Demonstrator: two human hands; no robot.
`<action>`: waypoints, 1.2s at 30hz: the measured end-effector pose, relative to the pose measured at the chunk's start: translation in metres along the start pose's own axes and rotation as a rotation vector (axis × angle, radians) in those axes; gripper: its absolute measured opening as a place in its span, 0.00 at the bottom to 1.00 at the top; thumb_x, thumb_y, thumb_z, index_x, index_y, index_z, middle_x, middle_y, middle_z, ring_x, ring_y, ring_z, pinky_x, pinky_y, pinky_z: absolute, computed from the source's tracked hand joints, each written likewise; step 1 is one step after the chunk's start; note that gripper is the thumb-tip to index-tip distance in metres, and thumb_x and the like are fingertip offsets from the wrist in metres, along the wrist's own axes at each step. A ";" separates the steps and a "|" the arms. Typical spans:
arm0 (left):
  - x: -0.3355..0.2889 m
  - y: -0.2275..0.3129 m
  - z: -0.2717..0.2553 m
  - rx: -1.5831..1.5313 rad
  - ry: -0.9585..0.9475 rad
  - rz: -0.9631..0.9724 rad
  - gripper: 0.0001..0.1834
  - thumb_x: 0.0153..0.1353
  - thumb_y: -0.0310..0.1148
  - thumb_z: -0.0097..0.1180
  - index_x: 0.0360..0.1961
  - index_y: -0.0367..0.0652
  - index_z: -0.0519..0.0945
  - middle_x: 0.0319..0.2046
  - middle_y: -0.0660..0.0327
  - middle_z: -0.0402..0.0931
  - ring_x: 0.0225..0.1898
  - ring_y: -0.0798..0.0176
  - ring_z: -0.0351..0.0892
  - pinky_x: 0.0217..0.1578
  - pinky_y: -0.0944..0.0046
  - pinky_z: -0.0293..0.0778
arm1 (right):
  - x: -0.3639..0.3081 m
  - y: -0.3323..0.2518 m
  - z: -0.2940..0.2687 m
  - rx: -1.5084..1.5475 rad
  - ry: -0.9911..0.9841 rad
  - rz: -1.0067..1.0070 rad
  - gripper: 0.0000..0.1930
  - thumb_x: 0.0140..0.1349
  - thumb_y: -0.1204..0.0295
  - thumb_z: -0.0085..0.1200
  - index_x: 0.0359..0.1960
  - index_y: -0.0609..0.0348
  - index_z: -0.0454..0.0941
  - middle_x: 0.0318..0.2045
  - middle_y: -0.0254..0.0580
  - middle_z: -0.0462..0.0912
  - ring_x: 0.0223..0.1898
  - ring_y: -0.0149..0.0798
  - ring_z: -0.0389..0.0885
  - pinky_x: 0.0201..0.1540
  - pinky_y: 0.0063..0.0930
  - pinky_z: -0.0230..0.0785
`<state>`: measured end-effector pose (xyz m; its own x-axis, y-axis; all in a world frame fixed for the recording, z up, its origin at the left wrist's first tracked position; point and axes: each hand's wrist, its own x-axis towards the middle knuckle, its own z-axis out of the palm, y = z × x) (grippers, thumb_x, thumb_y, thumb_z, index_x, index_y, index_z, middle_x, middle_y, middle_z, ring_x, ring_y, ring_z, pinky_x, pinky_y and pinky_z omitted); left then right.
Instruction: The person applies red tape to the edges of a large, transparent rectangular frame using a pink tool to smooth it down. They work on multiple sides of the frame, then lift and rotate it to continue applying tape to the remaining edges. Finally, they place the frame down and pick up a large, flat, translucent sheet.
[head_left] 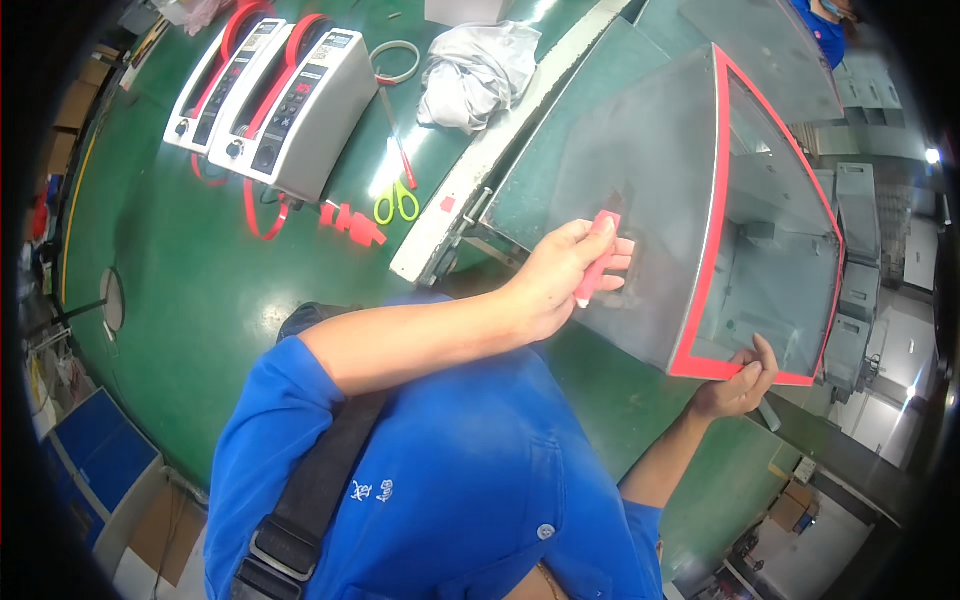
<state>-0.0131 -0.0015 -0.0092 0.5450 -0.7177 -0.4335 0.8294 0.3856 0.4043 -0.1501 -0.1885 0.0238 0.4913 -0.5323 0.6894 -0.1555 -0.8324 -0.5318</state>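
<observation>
My left hand (565,275) is closed round a flat, pinkish-red stick-like piece (598,262) with a pale lower tip; its exact kind is unclear. It is beside the grey side wall of a large open metal box (650,150). Red tape (702,250) runs along the rim of the box's opening. At the rim's lower right corner, my right hand (740,388) grips the taped edge, its fingers bent over toward the inside. Dark smudges mark the grey wall just behind the left hand.
Two white tape dispensers (290,110) with red tape rolls stand on the green surface at the upper left. Near them lie red tape pieces (352,224), yellow-green scissors (397,203) and a grey cloth (478,75). A pale rail (450,205) borders the bench. Another person's blue sleeve (822,35) shows top right.
</observation>
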 end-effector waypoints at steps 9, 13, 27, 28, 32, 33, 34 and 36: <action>0.001 -0.008 -0.003 0.059 -0.020 0.095 0.21 0.62 0.46 0.44 0.43 0.36 0.66 0.44 0.56 0.69 0.44 0.65 0.69 0.43 0.66 0.68 | 0.001 0.001 0.000 -0.007 -0.003 -0.031 0.17 0.56 0.74 0.30 0.36 0.72 0.72 0.13 0.33 0.63 0.15 0.25 0.57 0.18 0.19 0.47; 0.002 -0.003 -0.011 0.119 -0.022 0.080 0.16 0.62 0.41 0.44 0.42 0.38 0.66 0.43 0.55 0.71 0.43 0.65 0.71 0.42 0.66 0.70 | 0.001 0.003 0.000 -0.009 0.004 -0.040 0.17 0.56 0.74 0.30 0.36 0.72 0.72 0.13 0.33 0.62 0.14 0.25 0.56 0.18 0.19 0.47; 0.009 -0.013 -0.013 0.035 -0.084 0.108 0.20 0.61 0.44 0.46 0.43 0.38 0.67 0.38 0.57 0.71 0.40 0.64 0.72 0.40 0.65 0.70 | -0.002 -0.002 0.005 -0.007 0.083 0.043 0.17 0.55 0.73 0.31 0.36 0.72 0.72 0.15 0.35 0.63 0.15 0.26 0.56 0.18 0.19 0.46; 0.010 -0.006 -0.018 0.053 -0.093 0.141 0.19 0.61 0.44 0.46 0.44 0.39 0.67 0.37 0.57 0.72 0.39 0.63 0.73 0.40 0.65 0.71 | -0.001 0.002 0.004 -0.002 0.079 0.029 0.17 0.55 0.73 0.31 0.36 0.72 0.72 0.15 0.35 0.63 0.15 0.26 0.57 0.18 0.19 0.46; 0.027 0.037 -0.067 0.538 0.187 0.406 0.15 0.62 0.41 0.45 0.42 0.41 0.67 0.25 0.64 0.73 0.23 0.74 0.70 0.22 0.75 0.66 | -0.005 0.006 0.001 0.044 0.061 0.043 0.17 0.56 0.74 0.30 0.36 0.73 0.72 0.19 0.36 0.64 0.17 0.25 0.56 0.20 0.19 0.47; 0.046 0.042 -0.099 0.660 0.321 0.589 0.16 0.61 0.41 0.46 0.42 0.40 0.69 0.24 0.65 0.71 0.21 0.75 0.67 0.22 0.74 0.65 | -0.005 0.006 0.002 0.060 0.056 0.049 0.17 0.57 0.75 0.30 0.37 0.72 0.72 0.20 0.35 0.64 0.19 0.25 0.56 0.21 0.18 0.47; 0.061 0.048 -0.129 0.792 0.522 0.614 0.16 0.60 0.41 0.47 0.40 0.39 0.71 0.24 0.65 0.71 0.22 0.75 0.68 0.21 0.74 0.64 | -0.005 0.006 0.003 0.060 0.080 0.051 0.17 0.57 0.74 0.30 0.36 0.72 0.72 0.21 0.36 0.65 0.19 0.25 0.56 0.21 0.18 0.48; 0.088 0.052 -0.191 1.272 0.711 0.647 0.14 0.58 0.38 0.47 0.33 0.35 0.74 0.24 0.57 0.71 0.28 0.64 0.71 0.34 0.65 0.68 | -0.004 0.004 0.006 0.060 0.133 0.045 0.17 0.57 0.74 0.30 0.36 0.73 0.72 0.22 0.37 0.66 0.19 0.25 0.56 0.21 0.18 0.48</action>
<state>0.1018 0.0662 -0.1798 0.9948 -0.0872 -0.0534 0.0060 -0.4708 0.8822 -0.1474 -0.1889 0.0159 0.3670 -0.5878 0.7210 -0.1218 -0.7987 -0.5892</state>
